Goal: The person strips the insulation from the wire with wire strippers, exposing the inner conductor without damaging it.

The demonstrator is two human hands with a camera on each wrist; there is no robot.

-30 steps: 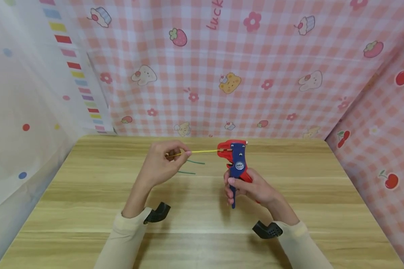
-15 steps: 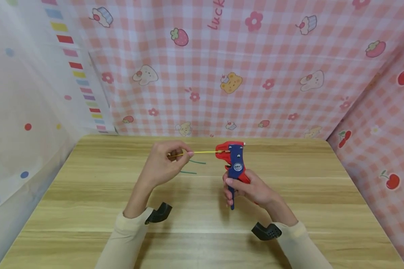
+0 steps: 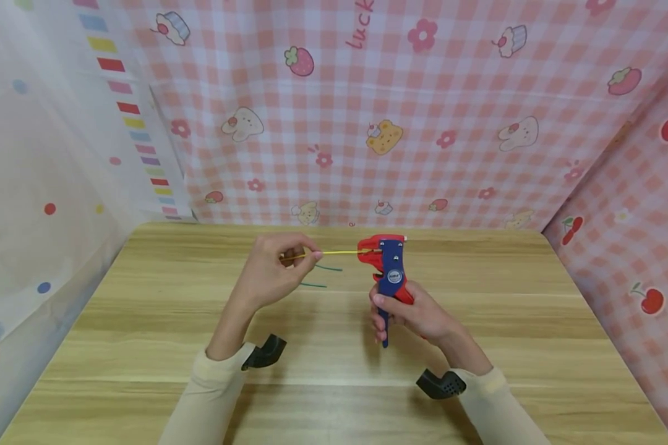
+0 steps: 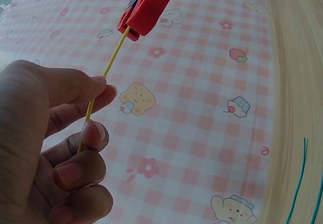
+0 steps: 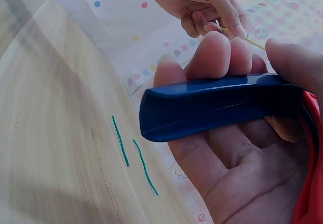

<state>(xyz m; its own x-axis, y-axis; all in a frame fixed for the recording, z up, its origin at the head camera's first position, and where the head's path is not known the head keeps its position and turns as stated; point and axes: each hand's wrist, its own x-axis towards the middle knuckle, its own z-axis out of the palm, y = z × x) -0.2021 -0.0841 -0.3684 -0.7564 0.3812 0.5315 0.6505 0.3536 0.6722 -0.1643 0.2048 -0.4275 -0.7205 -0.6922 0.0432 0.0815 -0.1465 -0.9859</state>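
My left hand pinches a thin yellow wire between thumb and forefinger. The wire's tail passes back among the curled fingers in the left wrist view. Its far end enters the red jaws of a red and blue wire stripper, where the tip is hidden. Around the stripper's handles my right hand is wrapped, holding the tool upright above the table. In the right wrist view the blue handle lies across the palm, with fingers curled over it.
Two short green wires lie on the wooden table, partly behind my left hand in the head view. A pink checked cloth hangs along the table's back edge. Spotted and cherry-printed cloths hang at the sides.
The stripper has shifted slightly to the left relative to the cloth, and less of the yellow wire shows between my left fingers and the jaws. Both hands keep their holds.
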